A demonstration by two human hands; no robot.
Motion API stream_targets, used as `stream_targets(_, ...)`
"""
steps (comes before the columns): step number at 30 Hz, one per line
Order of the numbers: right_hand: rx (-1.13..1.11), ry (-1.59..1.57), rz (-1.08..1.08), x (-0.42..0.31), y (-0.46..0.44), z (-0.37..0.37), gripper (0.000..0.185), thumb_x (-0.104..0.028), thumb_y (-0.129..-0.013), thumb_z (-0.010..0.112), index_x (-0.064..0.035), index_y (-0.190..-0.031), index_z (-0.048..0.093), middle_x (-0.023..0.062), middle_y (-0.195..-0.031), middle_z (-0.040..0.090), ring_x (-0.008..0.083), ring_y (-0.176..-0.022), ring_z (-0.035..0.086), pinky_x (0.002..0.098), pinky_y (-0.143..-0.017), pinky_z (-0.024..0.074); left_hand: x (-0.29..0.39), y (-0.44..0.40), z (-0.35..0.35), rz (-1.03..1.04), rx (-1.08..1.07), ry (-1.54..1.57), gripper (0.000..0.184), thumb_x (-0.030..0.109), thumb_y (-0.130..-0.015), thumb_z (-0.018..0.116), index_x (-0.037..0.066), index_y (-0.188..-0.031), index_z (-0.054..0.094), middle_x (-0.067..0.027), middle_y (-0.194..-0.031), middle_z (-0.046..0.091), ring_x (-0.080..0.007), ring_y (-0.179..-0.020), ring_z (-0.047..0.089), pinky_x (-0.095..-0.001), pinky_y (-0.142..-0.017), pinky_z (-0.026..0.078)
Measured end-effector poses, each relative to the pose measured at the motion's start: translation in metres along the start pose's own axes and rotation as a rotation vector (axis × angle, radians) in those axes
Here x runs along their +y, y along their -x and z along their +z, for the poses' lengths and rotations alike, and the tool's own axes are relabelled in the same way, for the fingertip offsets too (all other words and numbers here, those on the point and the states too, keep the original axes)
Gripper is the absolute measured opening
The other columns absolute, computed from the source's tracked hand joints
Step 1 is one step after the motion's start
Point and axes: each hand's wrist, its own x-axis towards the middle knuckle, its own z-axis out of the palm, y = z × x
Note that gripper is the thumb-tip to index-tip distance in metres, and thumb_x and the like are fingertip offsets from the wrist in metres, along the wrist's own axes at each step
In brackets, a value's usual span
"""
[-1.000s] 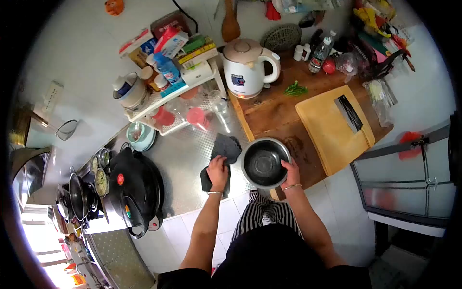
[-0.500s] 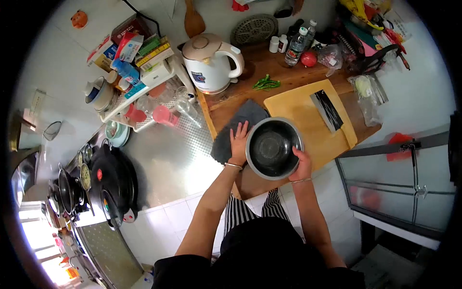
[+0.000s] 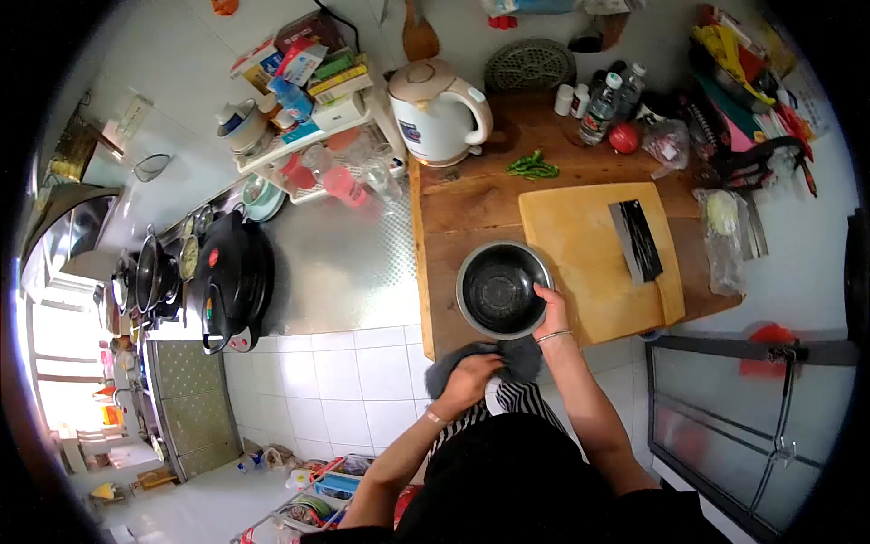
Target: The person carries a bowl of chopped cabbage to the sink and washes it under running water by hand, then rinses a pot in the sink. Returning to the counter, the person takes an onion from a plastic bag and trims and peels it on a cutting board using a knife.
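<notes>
My right hand (image 3: 551, 312) grips the right rim of a round metal bowl (image 3: 501, 292), dark inside, over the left part of the wooden table. Nothing shows inside the bowl. Below it, by the table's front edge, my left hand (image 3: 468, 380) is closed on a dark grey cloth (image 3: 518, 361), which hangs bunched in front of my striped trousers. To the right of the bowl lies a wooden cutting board (image 3: 580, 263) with a cleaver (image 3: 637, 241) on it. A small pile of green chili peppers (image 3: 532, 165) lies behind the board.
A white electric kettle (image 3: 438, 116) stands at the table's back left, bottles (image 3: 600, 111) and a red round thing (image 3: 623, 138) at the back right. Left are a crowded white rack (image 3: 317, 163) and a black electric pan (image 3: 234, 281). A glass-doored cabinet (image 3: 725, 399) stands right.
My left hand, flat on the cloth before, has closed on it and pulled it off the table toward me. The bowl has shifted slightly left in my right hand. The view has turned.
</notes>
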Motion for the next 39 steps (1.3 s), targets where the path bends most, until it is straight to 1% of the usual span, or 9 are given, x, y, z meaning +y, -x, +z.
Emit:
stream_targets(3, 0.018, 0.009, -0.012, 0.015, -0.027, 0.009, 0.035, -0.004, -0.076, 0.059, -0.0039, -0.111, 0.057, 0.011, -0.105, 0.062, 0.0254, -0.095, 0.06, 0.0399, -0.086, 0.048, -0.034, 0.022, -0.056, -0.513, 0.461, 0.06, 0.031, -0.006, -0.079, 0.045, 0.0, -0.107, 0.058, -0.0168, -0.103, 0.063, -0.0311, -0.095, 0.061, -0.0379, -0.088, 0.046)
stream_targets(7, 0.063, 0.113, -0.058, 0.027, -0.06, 0.033, 0.033, -0.008, -0.077, 0.061, -0.0046, -0.109, 0.058, 0.0094, -0.106, 0.062, 0.0239, -0.098, 0.058, 0.0394, -0.089, 0.046, -0.114, -0.014, -0.135, -0.601, 0.851, -0.026, 0.028, 0.003, -0.09, 0.047, -0.001, -0.117, 0.055, -0.0136, -0.103, 0.063, -0.0206, -0.092, 0.06, -0.0324, -0.082, 0.046)
stream_targets(9, 0.089, 0.207, -0.127, 0.037, -0.087, 0.027, 0.03, -0.007, -0.078, 0.061, -0.0047, -0.108, 0.058, 0.0082, -0.103, 0.062, 0.0216, -0.095, 0.057, 0.0353, -0.087, 0.0451, -0.139, -0.05, -0.151, -0.641, 0.845, 0.132, 0.031, -0.002, -0.085, 0.046, -0.003, -0.116, 0.053, -0.02, -0.114, 0.057, -0.0317, -0.105, 0.056, -0.0345, -0.093, 0.041)
stream_targets(13, 0.107, 0.207, -0.217, 0.037, -0.111, 0.04, 0.029, -0.007, -0.079, 0.06, -0.0041, -0.108, 0.058, 0.0072, -0.101, 0.062, 0.0195, -0.094, 0.057, 0.0319, -0.085, 0.0449, -0.131, -0.11, -0.15, -0.481, 0.573, -0.624, 0.048, 0.008, -0.079, 0.061, 0.002, -0.125, 0.048, -0.0198, -0.137, 0.04, -0.0395, -0.127, 0.035, -0.043, -0.105, 0.027)
stream_targets(15, 0.13, 0.207, -0.224, 0.036, -0.115, 0.047, 0.028, -0.007, -0.08, 0.06, -0.0038, -0.108, 0.058, 0.0068, -0.101, 0.062, 0.0187, -0.093, 0.057, 0.0308, -0.084, 0.0448, -0.127, -0.128, -0.136, -0.234, 0.557, -0.327, 0.053, 0.007, -0.08, 0.062, 0.001, -0.129, 0.043, -0.0217, -0.138, 0.037, -0.0399, -0.129, 0.033, -0.0429, -0.107, 0.026)
stream_targets(19, 0.151, 0.384, -0.27, 0.038, -0.123, 0.052, 0.026, -0.011, -0.082, 0.061, -0.0028, -0.106, 0.059, 0.0046, -0.099, 0.062, 0.0156, -0.091, 0.056, 0.0281, -0.082, 0.0439, -0.123, -0.15, -0.075, -0.518, 0.528, 0.745, 0.043, 0.009, -0.093, 0.05, -0.003, -0.133, 0.038, -0.0124, -0.135, 0.043, -0.0193, -0.125, 0.039, -0.0311, -0.104, 0.031)
stream_targets(25, 0.116, 0.793, -0.539, 0.034, -0.126, 0.057, 0.038, -0.002, -0.078, 0.062, 0.0022, -0.115, 0.055, 0.0079, -0.105, 0.061, 0.0164, -0.093, 0.057, 0.0269, -0.085, 0.0436, -0.097, -0.173, -0.071, -0.629, 0.647, 1.062, 0.048, 0.013, -0.095, 0.048, -0.001, -0.138, 0.031, -0.0114, -0.136, 0.041, -0.0196, -0.123, 0.04, -0.0297, -0.104, 0.03)
stream_targets(31, 0.06, 1.096, -0.677, 0.012, -0.107, 0.044, 0.052, -0.003, -0.082, 0.055, -0.0012, -0.132, 0.04, 0.0188, -0.133, 0.044, 0.0303, -0.125, 0.041, 0.0363, -0.104, 0.0324, -0.065, -0.186, -0.077, -0.636, 0.726, 0.981, 0.047, 0.007, -0.093, 0.047, -0.001, -0.137, 0.032, -0.0115, -0.138, 0.04, -0.0201, -0.126, 0.038, -0.0301, -0.104, 0.028)
stream_targets(39, -0.09, 1.041, -0.687, -0.054, -0.093, -0.005, 0.048, -0.001, -0.082, 0.054, -0.0028, -0.129, 0.043, 0.0136, -0.132, 0.047, 0.025, -0.123, 0.044, 0.0357, -0.099, 0.0368, 0.009, -0.224, -0.027, -0.2, 0.785, 0.279, 0.045, -0.005, -0.085, 0.047, -0.001, -0.129, 0.041, -0.0164, -0.138, 0.038, -0.0281, -0.128, 0.037, -0.0361, -0.107, 0.026)
